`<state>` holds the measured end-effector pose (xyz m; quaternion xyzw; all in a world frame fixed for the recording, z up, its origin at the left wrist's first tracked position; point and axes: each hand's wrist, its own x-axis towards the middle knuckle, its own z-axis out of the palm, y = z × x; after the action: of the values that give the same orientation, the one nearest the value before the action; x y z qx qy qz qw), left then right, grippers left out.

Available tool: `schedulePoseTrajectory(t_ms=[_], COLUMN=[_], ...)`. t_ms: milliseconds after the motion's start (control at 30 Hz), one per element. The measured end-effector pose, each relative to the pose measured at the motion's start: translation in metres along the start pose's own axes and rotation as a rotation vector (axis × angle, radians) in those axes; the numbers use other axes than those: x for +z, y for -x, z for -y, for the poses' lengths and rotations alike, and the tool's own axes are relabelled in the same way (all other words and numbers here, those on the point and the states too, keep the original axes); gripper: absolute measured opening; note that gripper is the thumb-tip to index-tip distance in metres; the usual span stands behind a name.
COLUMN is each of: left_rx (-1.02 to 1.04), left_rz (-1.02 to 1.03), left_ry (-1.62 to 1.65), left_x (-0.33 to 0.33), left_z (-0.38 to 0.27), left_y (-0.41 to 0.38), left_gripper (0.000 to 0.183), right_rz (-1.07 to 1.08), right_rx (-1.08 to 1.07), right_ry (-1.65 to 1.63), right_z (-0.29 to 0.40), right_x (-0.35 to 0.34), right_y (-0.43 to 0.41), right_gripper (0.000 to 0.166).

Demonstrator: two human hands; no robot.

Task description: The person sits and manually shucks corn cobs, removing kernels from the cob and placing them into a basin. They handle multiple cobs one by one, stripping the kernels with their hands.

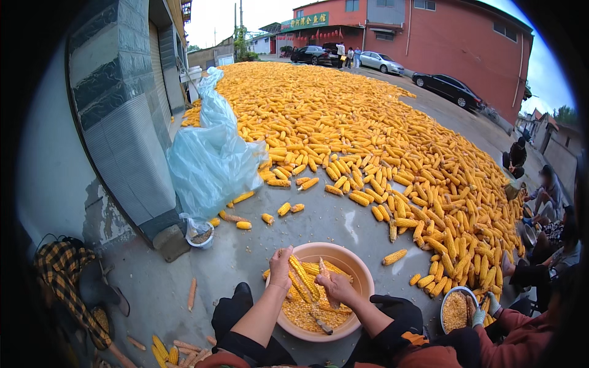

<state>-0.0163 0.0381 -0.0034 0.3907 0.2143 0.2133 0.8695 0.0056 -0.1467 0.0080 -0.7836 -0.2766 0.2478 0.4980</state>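
My left hand (280,267) is closed around a yellow corn cob (303,279) with several bare rows between its kernels. In my right hand (337,286) is a stripped corn cob (325,271), held upright close to the first one. Both hands are over a peach plastic basin (365,294) between my knees. Loose kernels (297,314) and more ears of corn lie in the basin. A small hand tool (323,326) with a dark handle rests on the kernels near the basin's front. My palms and some fingertips are hidden.
A huge spread of corn ears (322,110) covers the ground ahead. Translucent plastic sheeting (207,161) stands at left beside a small white bucket (202,239). Stripped cobs (186,352) lie lower left. At right, a gloved co-worker (520,338) sits by a metal bowl of kernels (455,309); others sit beyond.
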Motion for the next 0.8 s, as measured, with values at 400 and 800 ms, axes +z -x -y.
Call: schedulePoseTrajectory(t_ms=[400,800], left_rx=[0.120,0.258], left_rz=[-0.038,0.419], left_ry=[-0.076,-0.428], left_x=[0.023,0.029], left_z=[0.000,0.018], left_y=[0.022,0.047], left_gripper=[0.019,0.019], right_rz=[-0.046,0.017], right_rx=[0.173,0.360], right_ry=[-0.610,-0.730], right_z=[-0.015,-0.077], right_x=[0.037,0.041], right_y=[-0.003,-0.032], right_gripper=[0.041,0.025])
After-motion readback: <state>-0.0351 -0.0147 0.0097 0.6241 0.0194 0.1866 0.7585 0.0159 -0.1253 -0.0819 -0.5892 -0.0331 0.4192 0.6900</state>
